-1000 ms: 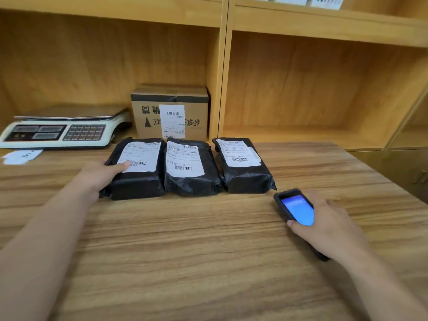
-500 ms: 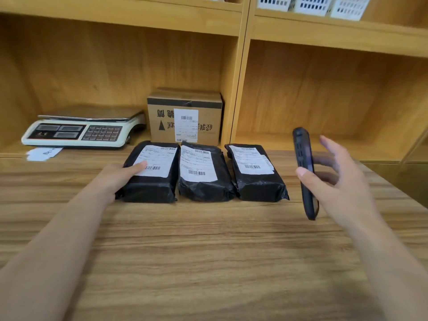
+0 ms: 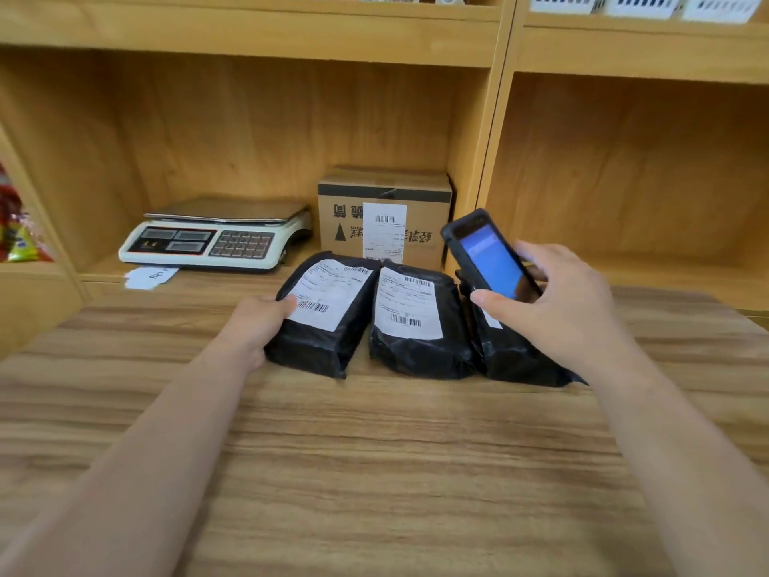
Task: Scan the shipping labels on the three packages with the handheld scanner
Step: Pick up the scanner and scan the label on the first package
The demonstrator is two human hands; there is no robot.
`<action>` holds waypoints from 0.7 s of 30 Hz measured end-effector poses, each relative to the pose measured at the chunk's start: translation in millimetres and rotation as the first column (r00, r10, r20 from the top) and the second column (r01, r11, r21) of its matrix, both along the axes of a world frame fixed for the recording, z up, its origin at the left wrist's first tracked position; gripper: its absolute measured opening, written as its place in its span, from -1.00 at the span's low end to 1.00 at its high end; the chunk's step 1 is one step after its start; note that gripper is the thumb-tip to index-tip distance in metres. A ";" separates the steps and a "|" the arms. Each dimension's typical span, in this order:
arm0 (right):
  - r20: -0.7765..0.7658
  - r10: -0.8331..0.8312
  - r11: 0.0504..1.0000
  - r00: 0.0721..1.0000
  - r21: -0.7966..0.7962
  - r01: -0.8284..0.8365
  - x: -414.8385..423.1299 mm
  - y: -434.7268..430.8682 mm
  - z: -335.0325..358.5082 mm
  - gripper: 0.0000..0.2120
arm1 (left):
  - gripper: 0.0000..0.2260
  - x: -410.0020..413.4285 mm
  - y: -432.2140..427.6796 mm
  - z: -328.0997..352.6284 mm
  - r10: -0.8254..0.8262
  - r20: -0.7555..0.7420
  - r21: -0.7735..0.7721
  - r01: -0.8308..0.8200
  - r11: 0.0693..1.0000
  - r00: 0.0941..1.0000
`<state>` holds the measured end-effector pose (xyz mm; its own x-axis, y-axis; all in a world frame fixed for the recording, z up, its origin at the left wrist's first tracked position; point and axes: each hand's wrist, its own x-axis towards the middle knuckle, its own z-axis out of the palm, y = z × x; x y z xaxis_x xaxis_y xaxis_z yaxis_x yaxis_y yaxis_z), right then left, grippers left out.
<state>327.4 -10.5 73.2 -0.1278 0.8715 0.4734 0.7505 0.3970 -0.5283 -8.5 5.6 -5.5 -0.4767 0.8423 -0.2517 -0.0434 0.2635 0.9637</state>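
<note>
While gripping the scanner (image 3: 490,256) in the right hand (image 3: 557,301), screen lit blue and facing up, raised above the right package (image 3: 516,351), hiding most of its label. Left hand (image 3: 254,326) resting on the left package's (image 3: 324,314) near-left edge, fingers curled loosely against it. Three black packages side by side on the table (image 3: 374,472), middle package (image 3: 416,322) untouched, label showing. Scale (image 3: 216,237) and box (image 3: 385,214) on the shelf behind.
</note>
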 end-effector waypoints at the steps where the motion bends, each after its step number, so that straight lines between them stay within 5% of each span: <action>1: 0.023 0.016 1.000 1.000 -0.007 -0.016 -2.7 1.2 -0.5 -0.32 | -0.87 -0.9 0.0 1.8 0.016 0.012 0.020 -0.016 1.000 1.000; 12: 0.045 0.084 0.996 0.995 0.011 -0.085 -7.1 20.9 1.0 -0.17 | -0.76 -1.3 -2.2 33.5 -0.002 0.144 0.239 -0.033 0.971 0.990; 18: -0.070 0.149 0.989 0.986 -0.006 -0.149 -0.3 26.4 -2.0 -0.38 | -0.61 3.9 -7.4 46.1 -0.092 0.177 0.363 0.022 0.932 0.980; 21: -0.273 0.187 0.968 0.944 -0.112 -0.225 1.7 27.1 0.0 -0.37 | -0.65 12.8 -10.2 49.3 -0.092 0.218 0.377 0.003 0.926 0.972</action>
<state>329.1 16.5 73.1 -0.2012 0.8989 0.3892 0.4903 0.4364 -0.7544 4.3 -4.6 43.8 -0.4007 0.9161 -0.0126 -0.2691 -0.1046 0.9574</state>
